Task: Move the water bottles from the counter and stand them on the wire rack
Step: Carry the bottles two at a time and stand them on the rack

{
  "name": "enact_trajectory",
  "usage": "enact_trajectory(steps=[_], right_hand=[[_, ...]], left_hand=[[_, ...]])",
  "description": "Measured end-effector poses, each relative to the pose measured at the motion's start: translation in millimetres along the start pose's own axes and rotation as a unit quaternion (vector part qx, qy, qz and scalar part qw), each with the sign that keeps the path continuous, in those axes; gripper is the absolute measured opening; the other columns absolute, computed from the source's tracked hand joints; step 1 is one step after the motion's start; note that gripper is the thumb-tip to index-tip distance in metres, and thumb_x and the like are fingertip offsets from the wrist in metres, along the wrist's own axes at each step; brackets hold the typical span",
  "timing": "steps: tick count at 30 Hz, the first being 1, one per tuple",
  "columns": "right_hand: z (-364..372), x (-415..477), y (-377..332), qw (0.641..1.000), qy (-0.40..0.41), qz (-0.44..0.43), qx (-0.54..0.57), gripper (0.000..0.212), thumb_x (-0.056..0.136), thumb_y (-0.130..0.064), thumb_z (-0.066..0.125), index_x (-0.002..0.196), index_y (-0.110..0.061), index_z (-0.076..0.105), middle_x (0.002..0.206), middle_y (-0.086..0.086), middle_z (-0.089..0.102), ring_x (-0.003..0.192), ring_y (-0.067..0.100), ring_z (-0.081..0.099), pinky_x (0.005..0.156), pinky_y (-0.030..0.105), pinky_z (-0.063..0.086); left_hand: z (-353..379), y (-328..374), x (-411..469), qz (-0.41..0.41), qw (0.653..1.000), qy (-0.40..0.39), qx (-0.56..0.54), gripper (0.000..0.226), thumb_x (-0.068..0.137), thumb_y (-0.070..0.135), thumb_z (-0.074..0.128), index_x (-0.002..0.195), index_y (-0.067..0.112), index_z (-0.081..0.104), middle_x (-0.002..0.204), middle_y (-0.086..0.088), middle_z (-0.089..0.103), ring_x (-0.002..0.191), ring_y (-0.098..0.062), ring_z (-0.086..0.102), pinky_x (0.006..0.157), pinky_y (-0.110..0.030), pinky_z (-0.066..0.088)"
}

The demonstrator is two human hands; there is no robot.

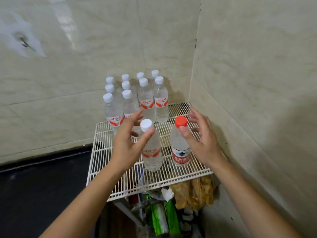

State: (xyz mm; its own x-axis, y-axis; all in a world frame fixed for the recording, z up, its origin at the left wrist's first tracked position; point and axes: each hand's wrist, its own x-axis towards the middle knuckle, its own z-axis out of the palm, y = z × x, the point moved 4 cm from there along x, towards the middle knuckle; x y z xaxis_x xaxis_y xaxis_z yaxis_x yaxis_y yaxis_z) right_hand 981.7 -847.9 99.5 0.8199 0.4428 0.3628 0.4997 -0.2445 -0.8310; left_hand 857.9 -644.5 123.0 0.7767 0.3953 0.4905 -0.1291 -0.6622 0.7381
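A white wire rack (103, 152) stands in the wall corner. Several white-capped water bottles (161, 102) with red labels stand in rows at its back left. Nearer me stand two more bottles: a white-capped bottle (152, 160) and, to its right, a red-capped bottle (181, 156). My left hand (127, 145) is just left of the white-capped bottle, fingers spread, thumb at its neck. My right hand (202, 143) is just right of the red-capped bottle, fingers spread, thumb against its neck. Neither hand closes around its bottle.
Tiled walls close in behind and to the right of the rack. Under the rack lie bags and packets (193, 191), some green (159, 219). A dark surface (42, 186) lies to the left, below the rack's level.
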Motion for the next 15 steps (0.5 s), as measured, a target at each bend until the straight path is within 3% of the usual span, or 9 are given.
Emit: enact_trajectory(steps=[3,6,8,11,15], right_hand=[[-10.6,26.5,-23.6,0.992,-0.04,-0.093,-0.077,0.049,0.099,-0.056,0.048,0.139,-0.03,0.057,0.121,-0.018,0.059,0.116,0.005,0.058,0.098,0.041,0.052],[-15.1,36.7,-27.4,0.986,-0.126,-0.071,-0.081,0.045,0.095,-0.059,0.054,0.133,-0.035,0.061,0.118,-0.021,0.062,0.108,0.0,0.06,0.09,0.034,0.055],[-15.9,40.7,-32.3,0.981,-0.177,-0.042,-0.067,0.043,0.09,-0.054,0.063,0.129,-0.038,0.062,0.115,-0.025,0.065,0.102,-0.004,0.062,0.085,0.027,0.055],[-13.8,56.6,-44.4,0.977,-0.182,-0.05,-0.098,0.038,0.092,-0.039,0.069,0.129,-0.034,0.064,0.106,-0.027,0.066,0.098,-0.012,0.063,0.084,0.019,0.053],[-7.2,97.8,-53.7,0.987,-0.096,-0.07,-0.108,0.038,0.093,-0.039,0.069,0.128,-0.027,0.067,0.112,-0.013,0.073,0.101,0.003,0.069,0.096,0.028,0.056]], left_hand=[[-12.3,10.7,24.6,0.035,0.993,-0.109,0.036,0.046,0.09,0.051,0.064,0.13,0.028,0.064,0.123,0.019,0.066,0.11,-0.001,0.063,0.084,-0.03,0.056],[-21.4,11.7,34.6,0.027,0.985,-0.167,0.017,0.043,0.083,0.051,0.07,0.123,0.035,0.067,0.115,0.022,0.071,0.098,-0.004,0.069,0.083,-0.029,0.057],[-24.8,4.1,41.0,0.012,0.988,-0.156,-0.003,0.039,0.08,0.052,0.074,0.117,0.039,0.069,0.107,0.02,0.075,0.093,-0.008,0.071,0.086,-0.031,0.058],[-21.7,-5.4,61.6,-0.014,0.991,-0.128,-0.016,0.043,0.078,0.045,0.076,0.116,0.025,0.074,0.103,0.013,0.076,0.095,-0.009,0.072,0.088,-0.038,0.059],[-14.3,1.5,100.2,0.003,0.996,-0.081,0.023,0.04,0.081,0.034,0.08,0.117,0.019,0.073,0.091,0.014,0.072,0.079,-0.006,0.067,0.071,-0.02,0.058]])
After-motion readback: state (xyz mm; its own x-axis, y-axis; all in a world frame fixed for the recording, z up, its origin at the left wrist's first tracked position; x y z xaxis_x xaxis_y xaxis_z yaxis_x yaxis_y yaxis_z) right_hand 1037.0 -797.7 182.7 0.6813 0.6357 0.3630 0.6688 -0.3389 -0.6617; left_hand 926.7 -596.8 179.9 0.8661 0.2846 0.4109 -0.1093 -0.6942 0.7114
